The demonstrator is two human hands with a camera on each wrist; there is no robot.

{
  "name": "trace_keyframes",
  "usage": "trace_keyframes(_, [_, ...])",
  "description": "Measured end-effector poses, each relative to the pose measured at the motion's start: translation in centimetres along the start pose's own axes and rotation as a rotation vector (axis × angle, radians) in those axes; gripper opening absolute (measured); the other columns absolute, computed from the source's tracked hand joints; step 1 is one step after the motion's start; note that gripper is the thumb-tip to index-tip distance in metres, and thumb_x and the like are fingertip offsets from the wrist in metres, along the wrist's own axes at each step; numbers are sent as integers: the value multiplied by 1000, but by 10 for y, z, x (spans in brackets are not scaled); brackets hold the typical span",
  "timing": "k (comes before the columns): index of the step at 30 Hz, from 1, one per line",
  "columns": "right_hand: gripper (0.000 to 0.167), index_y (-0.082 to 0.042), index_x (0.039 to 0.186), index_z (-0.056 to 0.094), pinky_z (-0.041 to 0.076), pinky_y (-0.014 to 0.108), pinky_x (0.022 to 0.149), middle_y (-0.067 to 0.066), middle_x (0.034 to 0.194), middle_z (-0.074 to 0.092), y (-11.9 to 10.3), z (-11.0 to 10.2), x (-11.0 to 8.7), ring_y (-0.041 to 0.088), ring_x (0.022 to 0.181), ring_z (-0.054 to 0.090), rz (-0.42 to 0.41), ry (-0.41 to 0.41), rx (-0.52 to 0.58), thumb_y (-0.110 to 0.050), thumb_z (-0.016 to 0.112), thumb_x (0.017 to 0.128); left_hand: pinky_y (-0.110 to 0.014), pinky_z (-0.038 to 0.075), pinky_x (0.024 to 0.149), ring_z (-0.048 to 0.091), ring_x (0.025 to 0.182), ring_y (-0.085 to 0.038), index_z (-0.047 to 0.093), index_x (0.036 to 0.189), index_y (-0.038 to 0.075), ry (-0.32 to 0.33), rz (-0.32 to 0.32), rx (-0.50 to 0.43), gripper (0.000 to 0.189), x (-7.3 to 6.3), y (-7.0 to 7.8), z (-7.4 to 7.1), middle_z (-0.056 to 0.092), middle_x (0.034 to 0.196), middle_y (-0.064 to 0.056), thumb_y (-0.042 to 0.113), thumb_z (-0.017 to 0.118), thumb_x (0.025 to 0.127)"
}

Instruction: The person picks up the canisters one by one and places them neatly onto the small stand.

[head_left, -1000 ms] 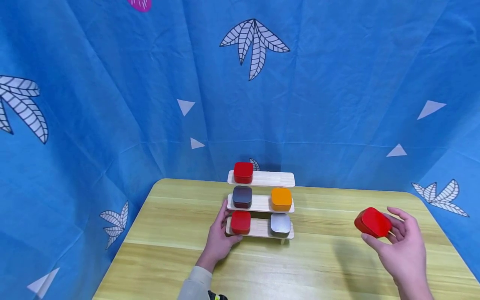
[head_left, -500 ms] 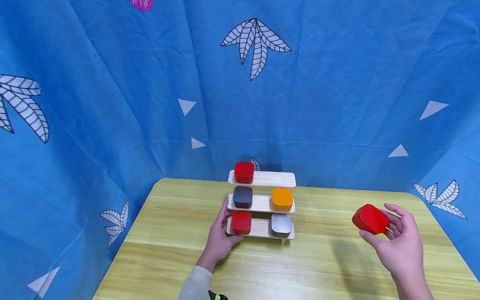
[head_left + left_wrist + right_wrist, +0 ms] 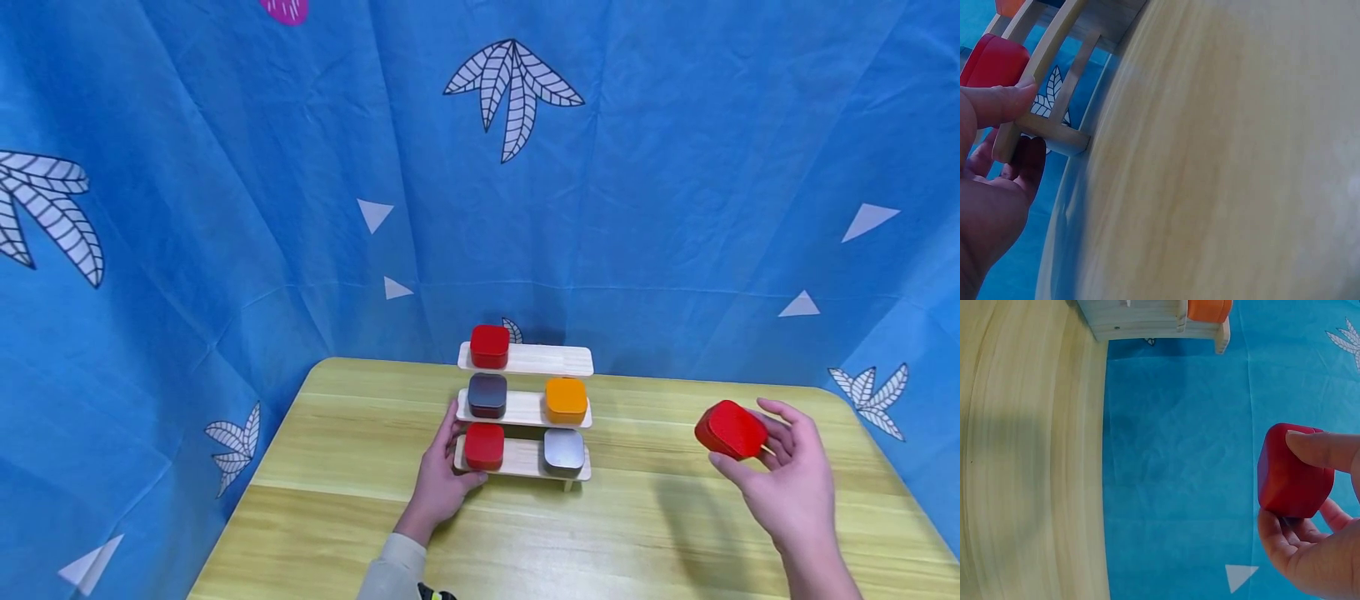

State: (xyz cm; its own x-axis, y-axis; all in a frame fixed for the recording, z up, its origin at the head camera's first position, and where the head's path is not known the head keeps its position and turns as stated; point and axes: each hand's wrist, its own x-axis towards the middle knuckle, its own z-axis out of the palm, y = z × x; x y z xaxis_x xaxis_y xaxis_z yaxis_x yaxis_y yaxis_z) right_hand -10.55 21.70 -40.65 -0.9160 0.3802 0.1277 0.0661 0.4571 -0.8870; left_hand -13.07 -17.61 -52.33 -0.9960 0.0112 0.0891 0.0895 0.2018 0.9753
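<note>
My left hand (image 3: 438, 483) grips the left end of the lowest tier of a three-tier wooden stand (image 3: 523, 456). In the left wrist view its thumb lies on the plank's edge and the fingers curl beneath. Off to the right, my right hand (image 3: 795, 475) pinches a small red rounded-square box (image 3: 729, 429) between thumb and fingers, tilted and raised over the table. On the stand, the top tier bears a red box (image 3: 490, 347) at its left. A dark grey box (image 3: 487, 395) and an orange box (image 3: 566, 400) share the middle tier. Below are another red box (image 3: 484, 446) and a silver box (image 3: 564, 451).
The stand is on a light wood-grain table (image 3: 315, 533), toward its back edge. Behind the table hangs a blue cloth (image 3: 675, 167) printed with leaves and triangles, which also runs along the left side.
My right hand has drifted a little left and away from me, carrying the red box toward the stand. The left hand keeps its grip on the stand.
</note>
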Motion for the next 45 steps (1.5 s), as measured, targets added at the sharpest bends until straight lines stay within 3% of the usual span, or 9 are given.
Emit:
trace_keyframes(8, [91,-14,150,39,46,6,77,17,137,51,-3,5,1,12,106,52,-19,-17,-6,1,86,74,-30,46,101,36,138,-21,14,158,46,-9,-8,-31,123,0,0,0,44,144,2,-14,80,74])
trace_keyframes(15, [91,-14,149,40,46,7,78,16,135,53,-6,9,4,7,103,53,-55,-18,2,1,87,73,-31,44,103,35,139,-22,15,158,45,-15,-22,-29,122,1,-1,0,42,146,1,-14,80,74])
trace_keyframes(23, [90,-14,149,41,45,7,78,16,134,53,-11,15,8,5,102,53,-97,-36,15,2,87,73,-40,42,106,34,140,-30,12,162,30,-13,-31,1,119,2,-1,1,40,150,-7,-17,77,74])
trace_keyframes(29, [91,-10,148,40,46,8,79,16,133,54,-14,21,11,6,102,53,-125,-53,27,5,87,71,-31,43,105,37,138,-23,14,159,41,-11,-23,-6,121,1,-1,0,42,147,0,-15,79,75])
trace_keyframes(40, [91,-8,147,41,46,8,79,15,132,55,-17,30,15,3,101,54,-173,-77,43,4,88,70,-31,46,102,37,138,-22,15,158,46,-15,-18,-27,122,-1,-1,0,43,146,2,-14,79,74])
trace_keyframes(45, [91,-7,147,40,46,8,80,15,132,55,-19,33,16,5,102,54,-200,-92,44,4,88,70,-33,44,104,36,139,-23,13,160,40,-17,-27,-20,121,-1,5,-1,42,147,0,-14,79,75])
